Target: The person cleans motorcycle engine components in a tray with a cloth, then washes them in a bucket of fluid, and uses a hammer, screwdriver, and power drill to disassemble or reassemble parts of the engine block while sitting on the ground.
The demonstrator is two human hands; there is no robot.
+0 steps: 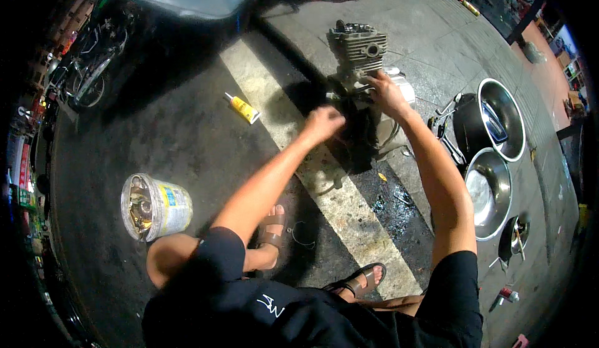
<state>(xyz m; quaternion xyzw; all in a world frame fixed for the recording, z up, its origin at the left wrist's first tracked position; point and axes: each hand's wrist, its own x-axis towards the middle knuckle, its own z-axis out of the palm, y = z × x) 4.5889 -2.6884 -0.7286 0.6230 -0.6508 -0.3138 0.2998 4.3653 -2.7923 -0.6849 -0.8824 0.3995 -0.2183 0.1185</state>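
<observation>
A small engine [372, 50] with a finned cylinder stands upright on the ground in front of me. My right hand [388, 93] is at its right side, just below the fins, with the fingers curled against the engine body. To the left of the engine's dark lower part is my left hand [324, 123], its fingers bent and pressed together. Whatever the left fingers hold, if anything, is hidden. A yellow tube [242, 108] with a white nozzle lies on the ground left of that hand.
Two metal bowls [488, 193] stand on the right beside scattered tools [444, 130]. A white bucket [178, 209] of metal parts lies tipped at lower left. Dark oily liquid [396, 206] wets the ground near the engine. A small red-and-white tube [508, 295] lies at lower right.
</observation>
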